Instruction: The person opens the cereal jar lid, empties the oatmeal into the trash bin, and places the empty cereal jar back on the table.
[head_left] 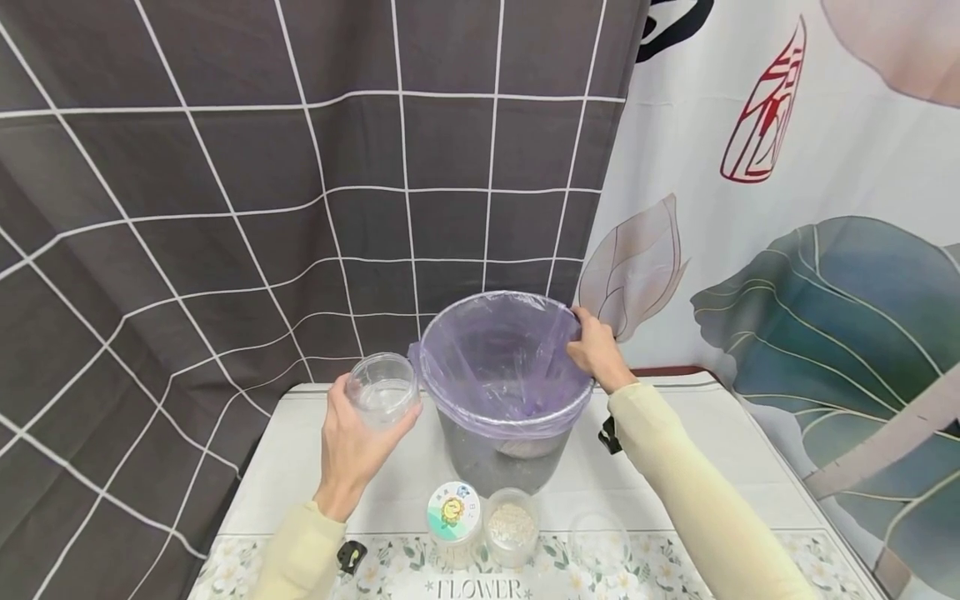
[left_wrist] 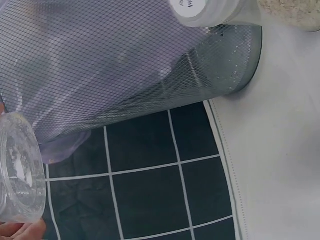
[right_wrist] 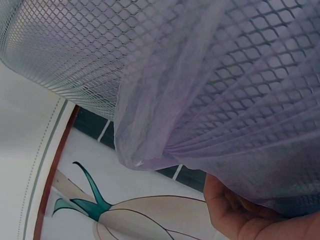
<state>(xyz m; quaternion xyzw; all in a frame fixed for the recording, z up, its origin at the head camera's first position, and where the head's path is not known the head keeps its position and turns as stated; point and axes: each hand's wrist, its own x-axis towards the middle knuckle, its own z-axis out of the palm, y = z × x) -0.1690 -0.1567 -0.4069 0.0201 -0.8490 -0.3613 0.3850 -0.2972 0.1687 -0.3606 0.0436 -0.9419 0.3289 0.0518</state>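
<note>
I count two hands, one left (head_left: 356, 446) and one right (head_left: 600, 354). In the left fingers: one clear tub (head_left: 382, 390). At the right fingers: one mesh bin (head_left: 465, 454), one purple liner (head_left: 506, 346). Nearer the camera than both sets of fingers: two more tubs, one printed-top tub (head_left: 453, 510) and one grain tub (head_left: 512, 525), plus one clear disc (head_left: 600, 543). Beyond the fingers: two hanging cloths (head_left: 360, 150).

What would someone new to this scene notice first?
Probably the mesh bin lined with a purple bag, standing on the table, its rim gripped by the right hand. Just to its left, the left hand holds a clear jar. In front of the bin stand a container with a colorful lid and another with pale, grainy contents.
</note>
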